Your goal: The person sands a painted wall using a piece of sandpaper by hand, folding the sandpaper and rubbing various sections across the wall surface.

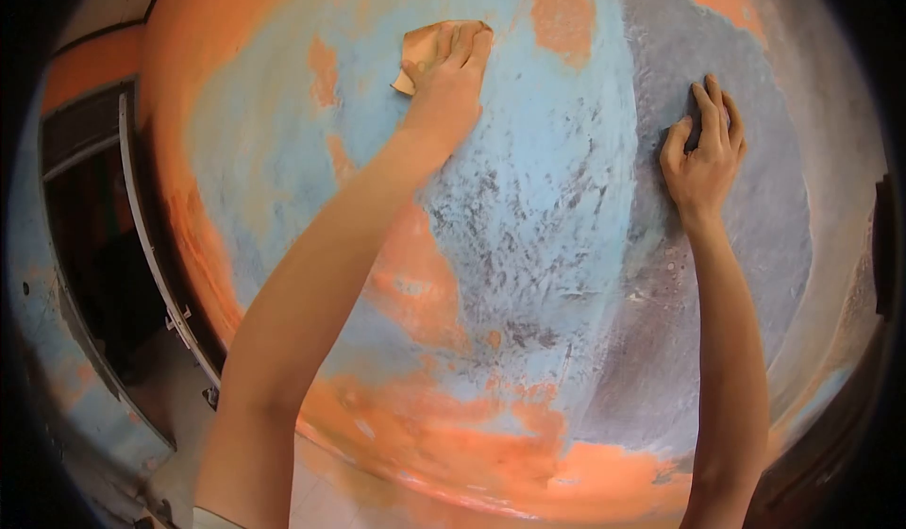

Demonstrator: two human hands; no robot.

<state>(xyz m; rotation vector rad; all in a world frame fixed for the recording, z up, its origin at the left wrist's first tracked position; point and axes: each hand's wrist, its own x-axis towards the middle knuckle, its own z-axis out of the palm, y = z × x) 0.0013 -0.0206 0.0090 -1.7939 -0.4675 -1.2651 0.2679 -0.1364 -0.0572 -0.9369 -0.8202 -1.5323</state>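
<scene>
My left hand (pixel 448 76) presses a tan sheet of sandpaper (pixel 427 43) flat against the painted wall (pixel 538 133), high on its blue part. The fingers lie over the sheet, and its left corner and top edge stick out from under them. To the right, my right hand (pixel 706 156) rests on the dark grey patch (pixel 755 199) of the same wall. Its fingers are stretched upward and the thumb stands apart on the left. Between thumb and fingers there is a dark spot; whether it is shadow or a thing, I cannot tell.
Orange paint (pixel 425 435) shows along the bottom and left of the wall, with worn dark marks (pixel 519 218) in the middle. At the left is a dark doorway (pixel 104 246) with a pale frame edge (pixel 146 218). A tiled floor (pixel 321 491) lies below.
</scene>
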